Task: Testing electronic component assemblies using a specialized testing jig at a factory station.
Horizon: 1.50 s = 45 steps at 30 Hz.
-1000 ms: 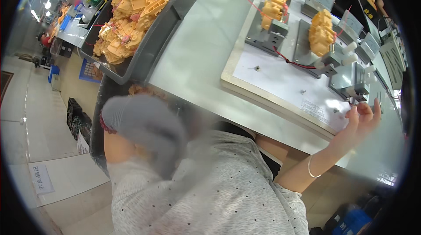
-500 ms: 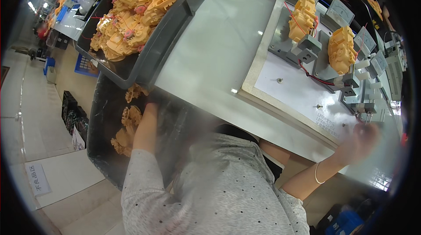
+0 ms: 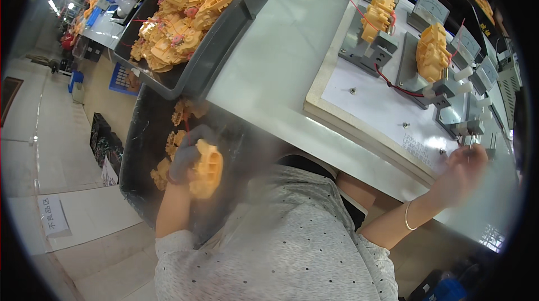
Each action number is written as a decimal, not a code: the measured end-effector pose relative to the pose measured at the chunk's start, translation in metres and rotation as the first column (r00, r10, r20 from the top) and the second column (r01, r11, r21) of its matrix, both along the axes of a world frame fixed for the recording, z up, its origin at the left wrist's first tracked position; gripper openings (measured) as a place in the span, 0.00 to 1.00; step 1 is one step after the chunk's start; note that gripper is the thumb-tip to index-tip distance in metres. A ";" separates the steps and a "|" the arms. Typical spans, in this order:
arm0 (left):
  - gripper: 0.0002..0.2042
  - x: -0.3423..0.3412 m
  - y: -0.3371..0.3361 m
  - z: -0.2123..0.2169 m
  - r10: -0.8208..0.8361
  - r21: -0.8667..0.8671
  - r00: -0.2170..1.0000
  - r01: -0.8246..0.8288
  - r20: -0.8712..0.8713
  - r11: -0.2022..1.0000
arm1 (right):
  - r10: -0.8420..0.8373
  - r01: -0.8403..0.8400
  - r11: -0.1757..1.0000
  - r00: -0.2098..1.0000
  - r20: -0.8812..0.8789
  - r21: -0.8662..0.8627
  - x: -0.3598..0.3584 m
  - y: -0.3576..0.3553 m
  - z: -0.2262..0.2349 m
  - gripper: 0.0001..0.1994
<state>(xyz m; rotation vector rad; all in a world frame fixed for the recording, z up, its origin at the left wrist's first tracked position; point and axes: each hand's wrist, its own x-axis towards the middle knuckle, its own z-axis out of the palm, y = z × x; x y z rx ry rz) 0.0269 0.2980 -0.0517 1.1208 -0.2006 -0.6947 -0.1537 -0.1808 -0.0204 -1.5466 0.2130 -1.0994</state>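
My left hand (image 3: 187, 154), in a dark grey glove, is closed around a yellow-orange plastic gear housing (image 3: 209, 169) above a dark bin. More such housings (image 3: 163, 173) lie in that bin beside the hand. At the far right, my right hand (image 3: 467, 165) is curled against the near end of a grey metal test fixture (image 3: 467, 127), by its thin metal pins. Its fingers are partly blurred, and whatever is between them cannot be made out. Two yellow-orange housings, one left (image 3: 378, 14) and one right (image 3: 432, 53), sit upright on the fixtures with red wires attached.
A grey crate (image 3: 193, 71) heaped with housings stands at the table's left edge, over the dark bin (image 3: 140, 149). Panel meters (image 3: 428, 10) line the back of the white fixture board (image 3: 359, 107). White knobs (image 3: 464, 73) stick out beside the fixtures.
My left hand has come up out of the dark bin with a housing in it. My right hand stays at the fixture's near end, its fingers slightly shifted. The whole view has shifted a little.
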 end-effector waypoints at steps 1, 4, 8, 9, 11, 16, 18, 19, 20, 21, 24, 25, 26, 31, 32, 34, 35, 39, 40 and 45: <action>0.11 -0.003 -0.021 0.017 -0.003 0.004 1.000 0.003 0.008 1.000 | -0.121 0.121 0.992 0.993 -0.008 -0.044 0.001 0.003 -0.002 0.29; 0.11 0.003 -0.070 0.056 -0.057 -0.023 0.996 0.059 0.065 0.998 | -0.188 0.189 0.980 0.982 0.020 -0.056 0.003 -0.002 -0.013 0.28; 0.12 0.020 -0.122 0.072 -0.431 -0.236 0.878 0.383 -0.207 0.893 | -0.178 0.181 0.983 0.982 0.066 -0.035 0.007 0.007 -0.008 0.27; 0.12 0.026 -0.136 0.073 -0.540 -0.349 0.807 0.448 -0.239 0.823 | -0.184 0.188 0.981 0.979 0.084 -0.051 0.008 0.009 -0.004 0.27; 0.09 0.031 -0.164 0.094 -0.588 -0.202 0.785 0.555 -0.193 0.807 | -0.166 0.168 0.985 0.985 0.043 -0.035 0.008 0.013 -0.001 0.27; 0.27 -0.004 -0.262 0.181 -0.537 0.485 0.650 0.283 0.537 0.827 | -0.186 0.186 0.980 0.983 0.003 -0.065 0.015 0.022 0.006 0.25; 0.14 -0.002 -0.327 0.201 -0.524 0.468 0.298 0.242 0.798 0.850 | -0.191 0.192 0.976 0.981 0.019 -0.100 0.014 0.020 0.004 0.24; 0.13 0.028 -0.364 0.194 -0.322 0.406 -0.323 0.240 0.890 0.882 | -0.186 0.187 0.974 0.982 0.022 -0.128 0.013 0.021 0.006 0.24; 0.11 0.042 -0.410 0.193 -0.233 0.424 -0.629 0.170 0.742 0.890 | -0.198 0.202 0.963 0.979 0.042 -0.178 0.012 0.019 0.007 0.24; 0.12 0.067 -0.446 0.191 -0.236 0.479 -0.666 0.206 0.708 0.854 | -0.205 0.208 0.961 0.978 0.039 -0.184 0.013 0.022 0.010 0.24; 0.10 0.049 -0.518 0.173 -0.875 0.868 0.276 0.196 0.398 0.456 | -0.228 0.226 0.967 0.974 -0.005 -0.116 0.013 0.021 0.010 0.24; 0.12 0.049 -0.527 0.161 -0.867 0.780 0.340 0.397 0.364 0.483 | -0.238 0.236 0.964 0.971 -0.004 -0.122 0.013 0.020 0.008 0.24; 0.13 0.052 -0.538 0.156 -0.898 0.853 0.170 0.281 0.406 0.439 | -0.227 0.227 0.962 0.974 0.013 -0.152 0.014 0.019 0.006 0.24; 0.13 0.025 -0.533 0.144 -0.896 0.858 -0.300 -0.304 0.326 0.414 | -0.220 0.222 0.967 0.975 0.031 -0.129 0.014 0.019 0.009 0.24; 0.14 0.029 -0.530 0.138 -0.874 0.842 -0.353 -0.307 0.333 0.444 | -0.208 0.211 0.969 0.978 0.029 -0.133 0.014 0.021 0.009 0.24; 0.23 0.026 -0.509 0.150 -0.877 0.850 -0.200 -0.228 0.436 0.475 | -0.184 0.180 0.972 0.983 -0.008 -0.147 0.013 0.020 0.007 0.26; 0.25 0.019 -0.503 0.143 -0.790 0.711 -0.054 -0.402 0.611 0.577 | -0.164 0.160 0.976 0.986 -0.013 -0.150 0.012 0.021 0.006 0.26; 0.17 -0.020 -0.381 0.151 -0.283 0.091 -0.716 -0.295 0.638 0.951 | -0.307 0.309 0.951 0.939 0.158 0.011 -0.004 0.015 0.008 0.31; 0.15 -0.035 -0.341 0.143 -0.261 0.228 -0.558 -0.130 0.788 0.965 | -0.360 0.364 0.931 0.919 0.160 0.004 -0.017 0.004 0.006 0.30; 0.07 0.004 -0.166 0.080 -0.915 0.588 -0.230 0.809 0.330 0.008 | -0.683 0.673 0.730 0.727 -0.077 -0.118 -0.042 -0.039 0.010 0.25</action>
